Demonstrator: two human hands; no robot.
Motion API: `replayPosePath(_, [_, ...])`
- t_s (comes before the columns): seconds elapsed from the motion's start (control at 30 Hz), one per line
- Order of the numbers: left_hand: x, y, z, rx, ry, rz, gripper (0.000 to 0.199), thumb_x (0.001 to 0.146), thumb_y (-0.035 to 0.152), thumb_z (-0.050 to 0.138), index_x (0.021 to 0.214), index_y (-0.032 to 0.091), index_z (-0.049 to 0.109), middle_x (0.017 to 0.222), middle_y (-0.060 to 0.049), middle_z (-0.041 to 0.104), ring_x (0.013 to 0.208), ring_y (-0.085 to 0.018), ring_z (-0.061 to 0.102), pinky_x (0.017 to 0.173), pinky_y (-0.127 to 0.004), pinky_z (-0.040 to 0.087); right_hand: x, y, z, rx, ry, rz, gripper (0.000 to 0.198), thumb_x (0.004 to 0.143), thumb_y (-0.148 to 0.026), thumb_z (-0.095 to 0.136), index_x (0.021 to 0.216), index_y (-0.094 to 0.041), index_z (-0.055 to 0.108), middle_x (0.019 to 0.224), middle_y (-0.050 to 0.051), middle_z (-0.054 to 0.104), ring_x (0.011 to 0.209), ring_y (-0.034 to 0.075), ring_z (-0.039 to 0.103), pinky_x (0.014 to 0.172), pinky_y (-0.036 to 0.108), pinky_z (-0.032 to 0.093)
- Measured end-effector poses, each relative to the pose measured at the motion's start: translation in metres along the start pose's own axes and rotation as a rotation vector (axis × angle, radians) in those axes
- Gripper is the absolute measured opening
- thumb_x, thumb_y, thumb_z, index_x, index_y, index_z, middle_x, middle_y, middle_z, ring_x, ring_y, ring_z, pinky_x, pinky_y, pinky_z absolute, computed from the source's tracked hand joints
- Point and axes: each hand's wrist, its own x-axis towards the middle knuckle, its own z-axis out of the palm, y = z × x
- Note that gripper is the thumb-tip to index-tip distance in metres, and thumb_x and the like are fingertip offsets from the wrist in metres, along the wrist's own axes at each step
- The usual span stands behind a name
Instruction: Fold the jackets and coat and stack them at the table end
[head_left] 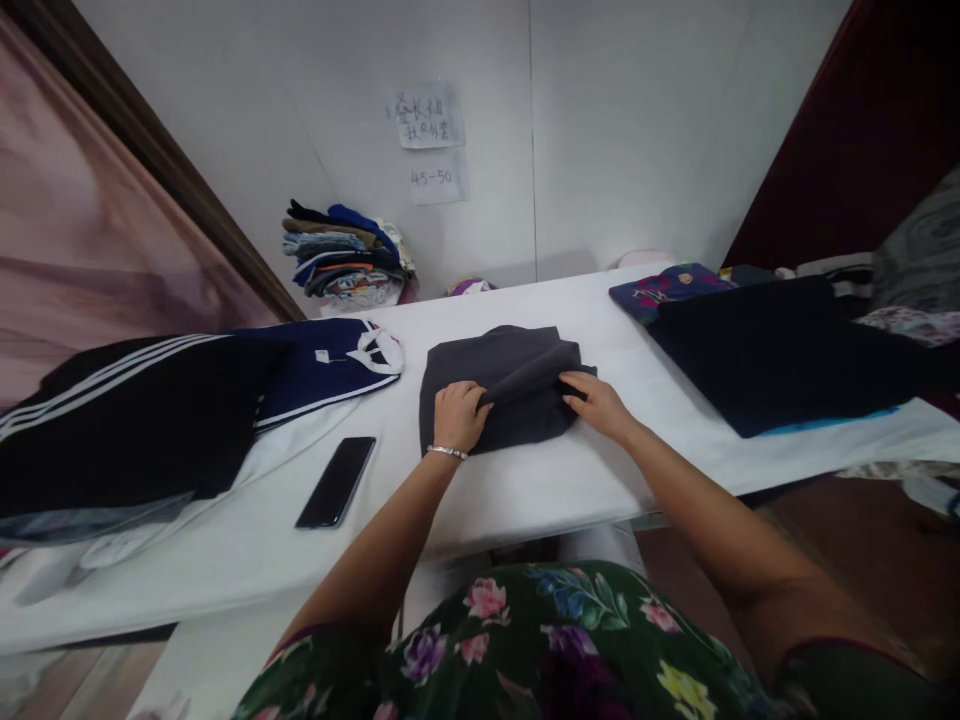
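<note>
A dark grey garment (487, 355), folded into a rough rectangle, lies on the white table in front of me. My left hand (459, 415), with a bracelet at the wrist, pinches a raised fold near the garment's left side. At the right side my right hand (598, 402) grips the other end of that fold between thumb and fingers. The fold runs slantwise between both hands. The layers beneath it are partly hidden.
A black phone (337, 482) lies to the left, near dark clothes with white stripes (135, 410). A stack of folded clothes (349, 255) stands at the back wall. More dark garments (757, 345) lie on the right. Handwritten paper signs (431, 118) hang on the wall.
</note>
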Motion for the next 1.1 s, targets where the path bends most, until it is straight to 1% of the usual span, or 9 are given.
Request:
replayPosePath(0.13, [-0.018,0.012,-0.002,0.024,0.024,0.054,0.033,0.081,0.024,0.059,0.114,0.020,0.059,0.112,-0.010,0.060,0.107,-0.026,0.050,0.089,-0.040,0.035,-0.007,0.011,-0.002,-0.008,-0.080,0.037,0.029,0.079,-0.019,0.056,0.104,-0.024,0.069,0.106,0.005,0.068,0.100,0.022,0.061,0.091,0.041,0.048])
replayPosePath(0.23, [-0.042,0.029,0.003,-0.002,0.007,0.166,0.029,0.086,0.027,0.053,0.113,0.020,0.059,0.109,-0.010,0.061,0.103,-0.024,0.052,0.088,-0.039,0.037,-0.020,0.019,0.004,-0.027,-0.096,-0.069,0.028,0.080,-0.020,0.056,0.104,-0.022,0.069,0.109,0.008,0.066,0.105,0.024,0.058,0.093,0.044,0.046])
replayPosePath(0.37, [-0.057,0.046,0.020,-0.064,-0.128,0.266,0.025,0.092,0.028,0.044,0.107,0.022,0.062,0.100,-0.007,0.063,0.091,-0.018,0.055,0.080,-0.032,0.043,-0.027,0.022,0.007,-0.103,-0.101,-0.197,0.031,0.084,-0.024,0.054,0.112,-0.020,0.065,0.119,0.011,0.059,0.114,0.027,0.051,0.098,0.049,0.042])
replayPosePath(0.5, [-0.042,0.048,0.033,0.003,-0.156,0.181,0.035,0.085,0.035,0.057,0.116,0.019,0.059,0.112,-0.010,0.061,0.098,-0.024,0.054,0.081,-0.037,0.045,-0.023,0.021,0.002,-0.118,-0.133,-0.235,0.033,0.085,-0.027,0.053,0.115,-0.016,0.063,0.122,0.013,0.058,0.122,0.029,0.044,0.101,0.050,0.039])
replayPosePath(0.63, [-0.020,0.039,0.033,-0.007,-0.152,0.106,0.018,0.083,0.023,0.058,0.098,0.021,0.067,0.104,-0.008,0.065,0.096,-0.022,0.055,0.083,-0.037,0.044,-0.027,0.020,0.000,-0.074,-0.107,-0.207,0.038,0.085,-0.035,0.055,0.119,-0.020,0.061,0.129,0.013,0.054,0.129,0.030,0.039,0.104,0.055,0.035])
replayPosePath(0.77, [-0.011,0.034,0.030,-0.128,-0.090,0.047,0.015,0.082,0.019,0.055,0.091,0.022,0.068,0.098,-0.004,0.067,0.092,-0.019,0.057,0.084,-0.033,0.045,-0.030,0.014,0.005,-0.086,-0.103,-0.210,0.046,0.084,-0.043,0.058,0.124,-0.022,0.056,0.134,0.013,0.050,0.130,0.031,0.037,0.103,0.054,0.036])
replayPosePath(0.87, [-0.014,0.037,0.031,-0.161,-0.078,0.027,0.017,0.082,0.017,0.055,0.092,0.022,0.068,0.099,-0.004,0.067,0.093,-0.019,0.057,0.085,-0.033,0.045,-0.023,0.004,0.009,-0.202,-0.128,-0.220,0.044,0.083,-0.039,0.060,0.122,-0.019,0.057,0.128,0.013,0.054,0.122,0.031,0.043,0.098,0.049,0.041])
replayPosePath(0.97, [-0.017,0.042,0.033,-0.104,-0.104,0.066,0.024,0.081,0.017,0.056,0.103,0.021,0.065,0.105,-0.006,0.066,0.098,-0.021,0.055,0.086,-0.036,0.044,-0.013,-0.003,0.011,-0.328,-0.146,-0.179,0.029,0.084,-0.027,0.057,0.110,-0.018,0.062,0.112,0.012,0.061,0.104,0.028,0.051,0.085,0.041,0.046])
replayPosePath(1.1, [-0.011,0.042,0.032,0.012,-0.176,0.136,0.039,0.077,0.015,0.059,0.115,0.021,0.059,0.115,-0.009,0.061,0.104,-0.025,0.052,0.086,-0.039,0.042,-0.008,-0.002,0.016,-0.422,-0.144,-0.127,0.017,0.082,-0.017,0.054,0.096,-0.017,0.062,0.103,0.011,0.064,0.095,0.026,0.052,0.076,0.036,0.043])
